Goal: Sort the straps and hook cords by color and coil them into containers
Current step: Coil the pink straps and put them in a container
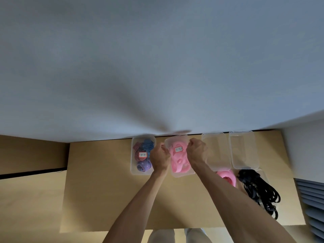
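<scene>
1. Light wood bench (105, 190) pushed up against a plain pale wall (157, 58); the wall fills most of the view and has a soft grey shadow across it.
2. Landmark is the pink tub (180, 173), a clear container with coiled pink straps (178, 160) inside and a small red-edged label on it. It sits at the back of the bench and looks tilted.
3. Left hand (160, 157) grips the tub's left edge, right hand (197, 150) grips its right edge, both with fingers curled round the rim.
4. Just left of the tub: another clear tub (134, 165) with blue, purple and red striped coils (143, 155), also labelled.
5. Right of the tub: two clear tubs (217, 149) (244, 149) side by side against the wall.
6. Right and nearer than the tub: a pink coil (228, 178) loose on the bench, then a black tangle of cords (259, 192) beyond it.
7. Far right of that, grey slats (310, 199) by the bench edge; can't tell what they are.
</scene>
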